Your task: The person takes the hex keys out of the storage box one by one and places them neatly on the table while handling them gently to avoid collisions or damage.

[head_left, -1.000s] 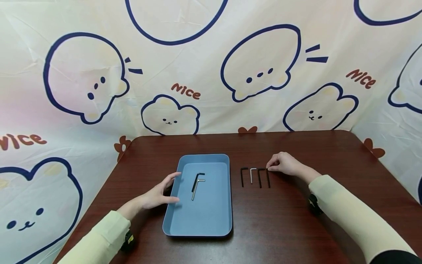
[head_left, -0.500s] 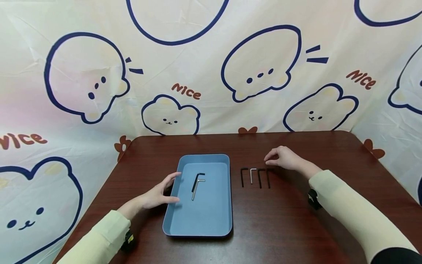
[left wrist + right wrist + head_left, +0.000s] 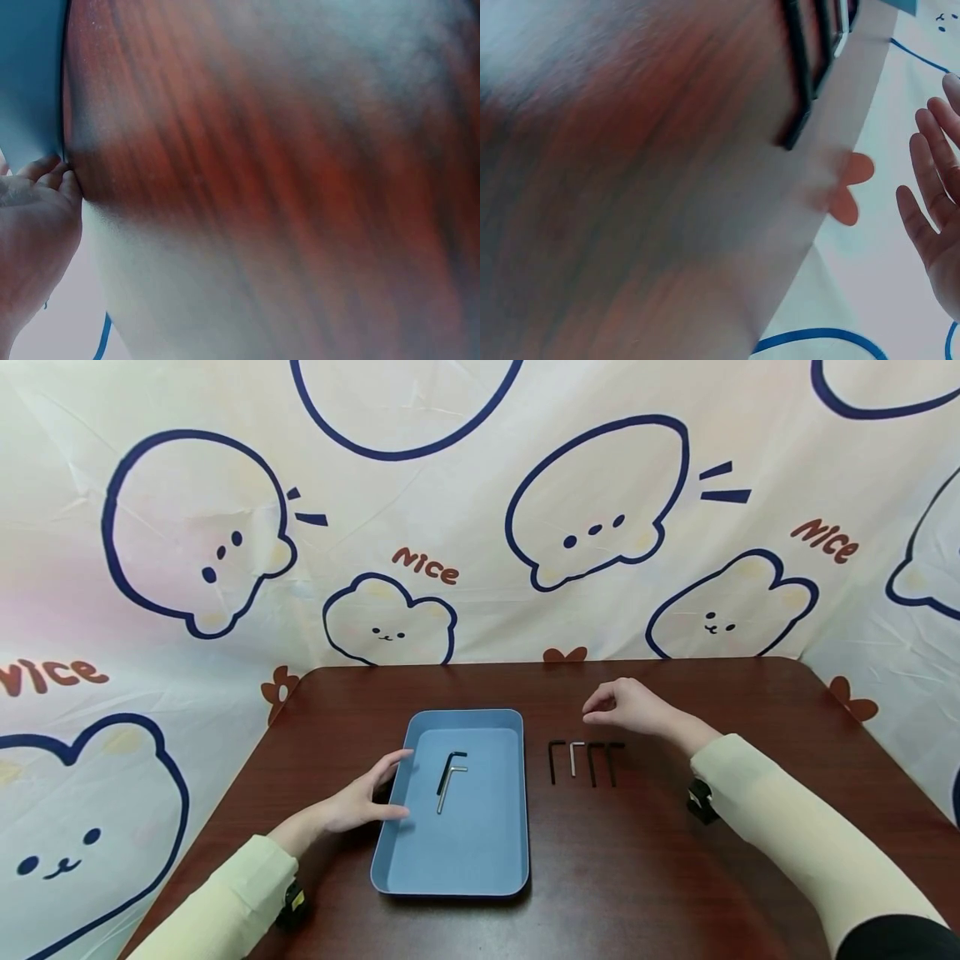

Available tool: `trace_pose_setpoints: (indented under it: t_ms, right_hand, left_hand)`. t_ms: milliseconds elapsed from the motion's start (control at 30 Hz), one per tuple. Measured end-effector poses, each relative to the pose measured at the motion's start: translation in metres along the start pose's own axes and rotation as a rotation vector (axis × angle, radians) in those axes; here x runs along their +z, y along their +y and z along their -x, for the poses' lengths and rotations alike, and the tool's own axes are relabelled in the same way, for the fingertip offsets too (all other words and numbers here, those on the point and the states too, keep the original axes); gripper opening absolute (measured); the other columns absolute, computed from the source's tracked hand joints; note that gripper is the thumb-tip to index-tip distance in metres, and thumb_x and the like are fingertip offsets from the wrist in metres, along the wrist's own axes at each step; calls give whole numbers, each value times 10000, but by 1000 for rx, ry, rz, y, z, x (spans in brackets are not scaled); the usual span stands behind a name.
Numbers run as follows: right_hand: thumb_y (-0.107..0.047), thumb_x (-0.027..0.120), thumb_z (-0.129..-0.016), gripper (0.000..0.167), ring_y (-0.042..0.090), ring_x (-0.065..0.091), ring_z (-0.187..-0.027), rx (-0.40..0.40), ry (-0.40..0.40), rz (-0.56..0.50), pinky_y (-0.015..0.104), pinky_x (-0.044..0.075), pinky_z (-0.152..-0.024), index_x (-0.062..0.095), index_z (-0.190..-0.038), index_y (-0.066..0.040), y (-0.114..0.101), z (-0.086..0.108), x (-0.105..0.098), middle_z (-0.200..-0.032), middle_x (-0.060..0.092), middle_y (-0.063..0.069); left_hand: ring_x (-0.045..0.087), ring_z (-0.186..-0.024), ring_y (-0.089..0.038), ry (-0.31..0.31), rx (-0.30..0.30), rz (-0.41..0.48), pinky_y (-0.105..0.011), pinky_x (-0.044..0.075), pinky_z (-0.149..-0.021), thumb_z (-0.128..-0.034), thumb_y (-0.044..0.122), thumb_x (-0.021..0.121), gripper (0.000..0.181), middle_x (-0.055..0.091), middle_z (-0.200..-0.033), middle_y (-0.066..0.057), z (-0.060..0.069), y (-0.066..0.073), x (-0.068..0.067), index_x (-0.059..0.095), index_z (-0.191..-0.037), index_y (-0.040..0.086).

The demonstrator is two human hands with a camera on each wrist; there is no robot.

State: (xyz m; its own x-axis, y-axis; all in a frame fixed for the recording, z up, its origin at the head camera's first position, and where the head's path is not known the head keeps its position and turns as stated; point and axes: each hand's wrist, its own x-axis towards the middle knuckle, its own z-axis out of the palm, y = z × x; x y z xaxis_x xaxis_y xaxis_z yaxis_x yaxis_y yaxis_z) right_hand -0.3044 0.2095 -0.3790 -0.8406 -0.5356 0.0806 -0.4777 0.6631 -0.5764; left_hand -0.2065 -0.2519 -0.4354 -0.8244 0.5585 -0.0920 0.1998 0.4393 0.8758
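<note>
My left hand (image 3: 352, 797) holds the left side of the blue tray (image 3: 480, 860), thumb and index fingertip over its rim. In the left wrist view the fingers (image 3: 49, 172) meet the tray's edge. Inside the tray lie a black hex key (image 3: 447, 770) and a silvery one. Raised over the table, my right hand (image 3: 633, 706) holds nothing, its fingers loosely bent. Below it lies a row of hex keys: a black one (image 3: 552, 762) at the left, a silver one (image 3: 573, 760), then two black ones (image 3: 612, 764). In the right wrist view the right hand (image 3: 941, 187) is off the table surface.
The dark brown wooden table (image 3: 600, 860) reaches back to a pale cloth backdrop (image 3: 480, 527) printed with cartoon outlines. The tray stands left of the row of hex keys. A dark band (image 3: 892, 939) crosses the right sleeve.
My right hand has left the rightmost black hex key, risen and moved left above the row. The left hand and tray have stayed in place.
</note>
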Motion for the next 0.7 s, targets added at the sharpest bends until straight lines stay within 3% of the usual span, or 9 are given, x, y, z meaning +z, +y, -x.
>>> trace_pose_setpoints:
  t_ms: [700]
  right_hand:
    - [-275,735,-884,262,175,619,-941,-55,-49,29,386,511,-810,739,-1076,-97,-43,-23,-6,-1037,688,2]
  left_hand:
    - [66,-1435,-442,3,-10,-5,-627,126,-1090,-897,148,717,845,71,-1581,-243,0,2,0,154,-1523,77]
